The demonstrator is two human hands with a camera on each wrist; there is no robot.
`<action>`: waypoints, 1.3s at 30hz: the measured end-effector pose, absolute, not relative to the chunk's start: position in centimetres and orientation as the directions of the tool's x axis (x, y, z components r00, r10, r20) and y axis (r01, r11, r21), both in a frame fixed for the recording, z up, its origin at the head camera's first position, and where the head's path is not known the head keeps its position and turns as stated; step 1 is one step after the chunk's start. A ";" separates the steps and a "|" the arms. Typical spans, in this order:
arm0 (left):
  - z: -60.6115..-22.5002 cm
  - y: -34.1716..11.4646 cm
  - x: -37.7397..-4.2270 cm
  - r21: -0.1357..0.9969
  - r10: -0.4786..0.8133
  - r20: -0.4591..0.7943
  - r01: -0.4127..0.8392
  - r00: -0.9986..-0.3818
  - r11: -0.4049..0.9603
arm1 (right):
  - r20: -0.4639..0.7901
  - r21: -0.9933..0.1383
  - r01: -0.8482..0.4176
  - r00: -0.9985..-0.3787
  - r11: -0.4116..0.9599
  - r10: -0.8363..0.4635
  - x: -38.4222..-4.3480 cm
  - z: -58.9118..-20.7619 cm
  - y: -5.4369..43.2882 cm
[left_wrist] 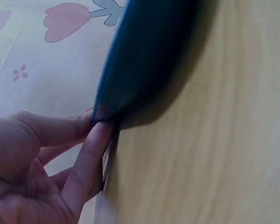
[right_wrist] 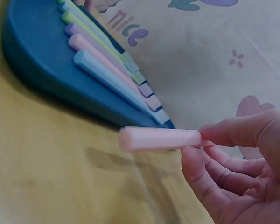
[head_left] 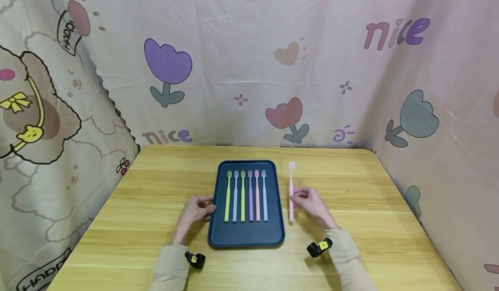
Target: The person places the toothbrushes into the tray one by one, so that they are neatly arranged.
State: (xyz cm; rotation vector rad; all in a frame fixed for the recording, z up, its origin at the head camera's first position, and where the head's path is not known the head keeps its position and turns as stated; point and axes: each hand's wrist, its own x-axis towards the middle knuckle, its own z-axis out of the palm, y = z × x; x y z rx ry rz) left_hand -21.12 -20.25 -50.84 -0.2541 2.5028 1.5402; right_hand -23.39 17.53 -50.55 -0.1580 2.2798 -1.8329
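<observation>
A dark blue tray [head_left: 249, 237] lies on the table with several toothbrushes side by side on it, heads toward the far edge. They are green, blue, purple and pink; a blue toothbrush [head_left: 264, 200] is the rightmost. My left hand [head_left: 196, 211] pinches the tray's left rim between thumb and fingers, as the left wrist view also shows. To the right of the tray, my right hand [head_left: 309, 201] pinches a pink toothbrush [head_left: 291, 182] by its handle, head pointing away. In the right wrist view the handle end [right_wrist: 149, 138] sticks out beyond thumb and fingers, above the table.
The light wooden table [head_left: 163, 174] reaches back to a patterned curtain [head_left: 234, 66] that hangs behind it and on both sides. A small black camera sits on each wrist.
</observation>
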 end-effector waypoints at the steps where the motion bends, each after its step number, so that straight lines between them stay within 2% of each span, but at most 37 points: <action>1: -50.8 -20.3 -21.1 0.862 -0.045 -0.253 -0.246 -0.966 0.444 | -0.085 -0.976 0.035 -0.971 0.216 -0.223 -23.4 -50.4 17.5; 5: -50.9 -20.3 -21.2 0.867 -0.046 -0.257 -0.251 -0.965 0.431 | -0.048 -0.975 -0.011 -0.965 0.222 -0.259 -23.6 -49.8 17.3; 13: -51.0 -20.3 -21.2 0.865 -0.045 -0.252 -0.246 -0.967 0.438 | -0.063 -0.966 -0.011 -0.958 0.257 -0.280 -24.0 -49.3 16.2; 19: -50.9 -20.3 -21.1 0.864 -0.045 -0.249 -0.243 -0.967 0.441 | -0.116 -0.961 0.049 -0.964 0.271 -0.239 -24.1 -49.8 15.0; 28: -50.9 -20.2 -20.9 0.868 -0.040 -0.245 -0.237 -0.969 0.435 | -0.127 -0.958 0.080 -0.979 0.277 -0.157 -24.1 -51.1 13.6; 35: -50.9 -20.2 -20.9 0.867 -0.043 -0.246 -0.239 -0.968 0.437 | -0.089 -0.939 0.046 -0.990 0.339 -0.112 -24.0 -51.4 12.6; 39: -50.9 -20.3 -21.0 0.864 -0.044 -0.245 -0.239 -0.969 0.442 | -0.060 -0.945 0.021 -0.992 0.327 -0.110 -24.1 -51.6 12.2</action>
